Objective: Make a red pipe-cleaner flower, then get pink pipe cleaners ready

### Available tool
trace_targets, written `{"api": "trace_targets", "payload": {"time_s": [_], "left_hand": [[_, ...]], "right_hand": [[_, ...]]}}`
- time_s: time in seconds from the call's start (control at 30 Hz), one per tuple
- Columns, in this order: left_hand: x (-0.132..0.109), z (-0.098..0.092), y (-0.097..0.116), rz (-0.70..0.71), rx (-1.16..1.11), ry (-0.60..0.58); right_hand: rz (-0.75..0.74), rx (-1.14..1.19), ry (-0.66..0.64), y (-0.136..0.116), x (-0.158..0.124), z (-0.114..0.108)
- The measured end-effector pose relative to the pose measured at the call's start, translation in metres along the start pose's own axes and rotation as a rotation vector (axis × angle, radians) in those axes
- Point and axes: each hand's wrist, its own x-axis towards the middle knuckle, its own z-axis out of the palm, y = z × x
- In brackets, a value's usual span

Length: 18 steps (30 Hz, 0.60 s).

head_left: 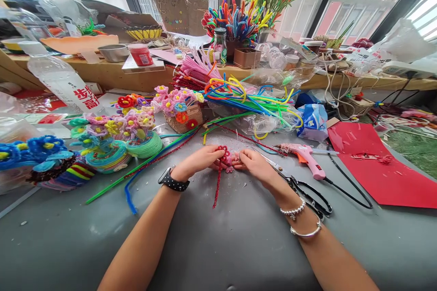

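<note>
My left hand is closed on a red tinsel pipe cleaner, curled into small loops at the fingers with its free end hanging toward me. Close beside it, my right hand is pinched on a thin, pale, stick-like piece that points upward; its kind is too small to tell. A bit of pink fuzzy material shows between the two hands. To the right lie a pink glue gun and black-handled scissors, partly hidden by my right wrist.
Pipe-cleaner flower pots and a flower basket stand at left. Behind my hands lies a bundle of coloured pipe cleaners. A water bottle leans at far left. Red sheet and the glue gun's cord are at right.
</note>
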Motion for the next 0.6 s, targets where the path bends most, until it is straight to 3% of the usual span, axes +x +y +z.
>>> {"api": "trace_targets", "payload": {"time_s": [0.07, 0.2, 0.27, 0.37, 0.53, 0.6], "left_hand": [[0.003, 0.0, -0.002, 0.067, 0.027, 0.069], [0.013, -0.007, -0.008, 0.188, 0.223, 0.337], [0.014, -0.008, -0.009, 0.22, 0.334, 0.37], [0.013, -0.003, -0.009, 0.254, 0.365, 0.279], [0.009, 0.004, -0.006, 0.259, 0.212, 0.025], [0.009, 0.003, -0.006, 0.263, 0.144, 0.035]], "right_hand": [[-0.07, 0.026, 0.034, -0.002, -0.001, 0.001], [-0.076, -0.023, 0.148, -0.001, 0.002, -0.008], [-0.069, -0.113, 0.186, 0.003, 0.005, -0.012], [-0.055, -0.157, 0.174, 0.004, 0.007, -0.012], [-0.019, 0.003, 0.143, -0.007, 0.001, -0.011], [-0.044, -0.046, 0.213, -0.008, 0.001, -0.017]]}}
